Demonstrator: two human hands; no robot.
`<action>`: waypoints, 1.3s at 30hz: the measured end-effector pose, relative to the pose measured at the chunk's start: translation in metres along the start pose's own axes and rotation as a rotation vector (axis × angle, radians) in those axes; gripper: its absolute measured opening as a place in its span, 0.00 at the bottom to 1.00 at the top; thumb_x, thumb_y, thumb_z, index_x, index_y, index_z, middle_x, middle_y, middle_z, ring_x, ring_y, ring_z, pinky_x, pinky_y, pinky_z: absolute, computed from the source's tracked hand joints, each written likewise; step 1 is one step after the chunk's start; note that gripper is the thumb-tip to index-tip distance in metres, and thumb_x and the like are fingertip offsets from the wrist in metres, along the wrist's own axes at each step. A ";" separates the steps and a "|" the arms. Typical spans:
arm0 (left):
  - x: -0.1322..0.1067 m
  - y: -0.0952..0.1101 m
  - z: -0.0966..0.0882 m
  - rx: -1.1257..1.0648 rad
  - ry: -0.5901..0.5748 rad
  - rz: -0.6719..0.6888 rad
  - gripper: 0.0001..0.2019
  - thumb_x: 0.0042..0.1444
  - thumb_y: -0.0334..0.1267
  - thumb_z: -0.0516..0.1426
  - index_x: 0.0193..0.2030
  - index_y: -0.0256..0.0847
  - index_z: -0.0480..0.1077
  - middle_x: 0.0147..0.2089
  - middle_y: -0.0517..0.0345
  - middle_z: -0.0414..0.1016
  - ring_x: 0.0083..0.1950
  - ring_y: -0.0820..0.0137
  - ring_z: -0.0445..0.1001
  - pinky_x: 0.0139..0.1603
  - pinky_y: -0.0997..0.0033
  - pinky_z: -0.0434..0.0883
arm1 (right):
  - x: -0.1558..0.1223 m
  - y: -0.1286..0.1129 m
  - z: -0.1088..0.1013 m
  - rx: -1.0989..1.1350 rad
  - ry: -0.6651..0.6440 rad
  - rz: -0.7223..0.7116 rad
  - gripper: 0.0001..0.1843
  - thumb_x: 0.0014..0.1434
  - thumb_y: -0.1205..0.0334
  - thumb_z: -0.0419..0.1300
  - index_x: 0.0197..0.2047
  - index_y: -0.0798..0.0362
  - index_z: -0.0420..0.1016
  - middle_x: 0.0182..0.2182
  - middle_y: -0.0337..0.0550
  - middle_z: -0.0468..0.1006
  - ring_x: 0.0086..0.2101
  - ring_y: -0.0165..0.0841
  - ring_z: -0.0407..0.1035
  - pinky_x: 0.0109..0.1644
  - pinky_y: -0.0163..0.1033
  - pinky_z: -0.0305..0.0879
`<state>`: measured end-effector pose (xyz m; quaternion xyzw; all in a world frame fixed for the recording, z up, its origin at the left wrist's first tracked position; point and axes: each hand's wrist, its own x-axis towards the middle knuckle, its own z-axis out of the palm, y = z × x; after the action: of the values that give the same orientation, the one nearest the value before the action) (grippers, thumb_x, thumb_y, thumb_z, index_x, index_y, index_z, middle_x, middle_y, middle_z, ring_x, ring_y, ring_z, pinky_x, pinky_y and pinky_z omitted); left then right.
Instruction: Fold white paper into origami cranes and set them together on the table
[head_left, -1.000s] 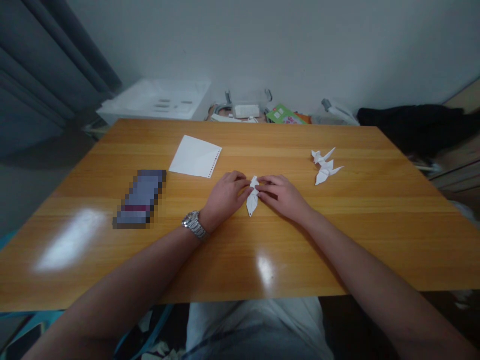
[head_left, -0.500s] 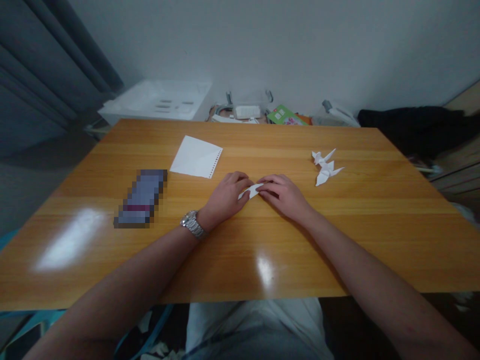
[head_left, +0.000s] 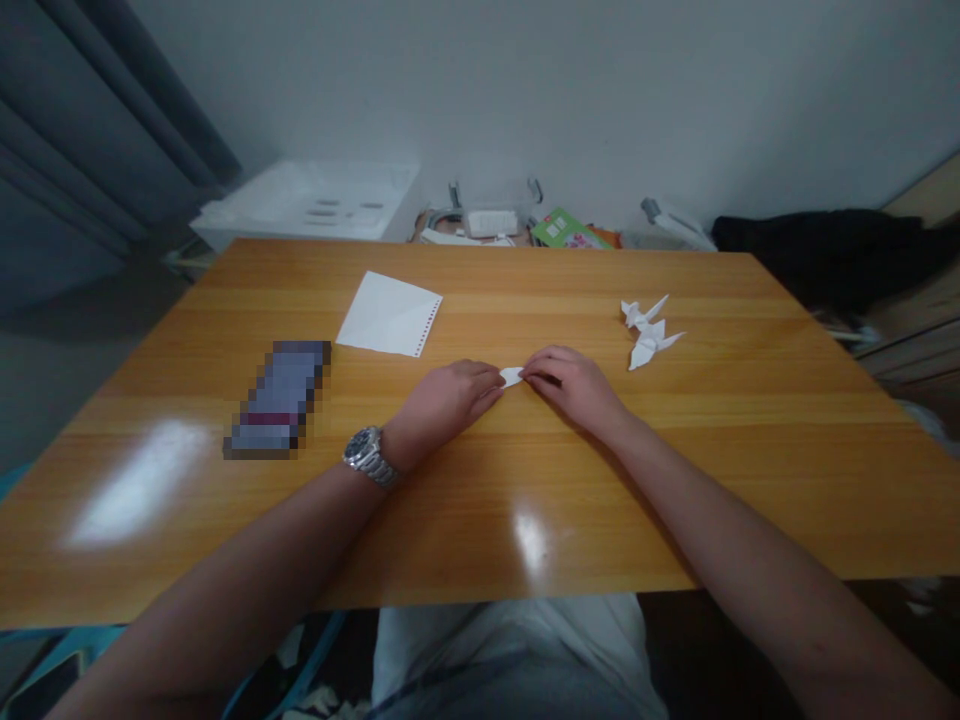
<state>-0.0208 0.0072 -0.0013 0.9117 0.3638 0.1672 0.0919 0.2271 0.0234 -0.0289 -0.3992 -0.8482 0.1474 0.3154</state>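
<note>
A small piece of folded white paper (head_left: 511, 377) lies low over the middle of the wooden table (head_left: 480, 500), between my two hands. My left hand (head_left: 454, 395), with a metal watch (head_left: 370, 455) at the wrist, pinches its left end. At the right end, the fingertips of my right hand (head_left: 574, 385) are closed on it. My fingers cover both ends, so only the middle part shows. Two folded white paper cranes (head_left: 649, 335) rest close together, to the right and beyond my right hand.
A white sheet with a perforated edge (head_left: 391, 313) lies beyond my left hand. Left of it is a blurred-out, phone-like device (head_left: 279, 398). Behind the table stand a white plastic bin (head_left: 315, 200) and a green booklet (head_left: 566, 230).
My left hand has turned and shifted slightly left and nearer, and its fingers now lie closer together. Less of the folded paper shows. My right hand has barely moved.
</note>
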 end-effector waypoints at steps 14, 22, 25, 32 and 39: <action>-0.012 0.018 0.001 0.244 -0.060 0.058 0.19 0.70 0.38 0.53 0.63 0.31 0.67 0.64 0.37 0.72 0.62 0.53 0.73 0.65 0.53 0.69 | 0.004 -0.005 0.003 0.067 0.076 0.130 0.05 0.65 0.66 0.64 0.42 0.51 0.82 0.39 0.47 0.83 0.41 0.40 0.76 0.48 0.45 0.70; -0.015 0.024 0.006 0.297 -0.112 0.017 0.22 0.70 0.36 0.52 0.67 0.26 0.62 0.67 0.34 0.67 0.66 0.53 0.69 0.68 0.55 0.68 | 0.007 -0.004 0.007 0.066 0.062 0.176 0.06 0.66 0.64 0.63 0.43 0.53 0.82 0.39 0.48 0.81 0.42 0.39 0.74 0.47 0.43 0.69; -0.015 0.028 0.005 0.322 -0.123 0.000 0.23 0.71 0.36 0.51 0.68 0.25 0.61 0.68 0.34 0.66 0.67 0.53 0.68 0.69 0.56 0.67 | 0.008 -0.003 0.009 0.043 0.062 0.174 0.06 0.67 0.63 0.62 0.43 0.53 0.81 0.39 0.47 0.81 0.41 0.40 0.74 0.47 0.44 0.69; -0.017 0.035 0.006 0.346 -0.137 -0.025 0.24 0.70 0.35 0.51 0.69 0.23 0.59 0.69 0.32 0.65 0.68 0.52 0.68 0.68 0.55 0.69 | 0.008 -0.003 0.013 -0.011 0.045 0.162 0.08 0.68 0.62 0.60 0.44 0.52 0.81 0.40 0.49 0.79 0.44 0.42 0.72 0.50 0.46 0.68; -0.019 0.029 0.002 0.311 -0.153 0.038 0.23 0.70 0.34 0.52 0.69 0.28 0.61 0.71 0.32 0.63 0.71 0.53 0.65 0.71 0.54 0.65 | 0.009 -0.004 0.014 -0.055 0.054 0.195 0.06 0.68 0.62 0.60 0.43 0.52 0.79 0.39 0.47 0.78 0.43 0.41 0.72 0.48 0.44 0.67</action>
<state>-0.0145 -0.0267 0.0010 0.9316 0.3602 0.0409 -0.0260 0.2113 0.0272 -0.0338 -0.4923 -0.8002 0.1433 0.3110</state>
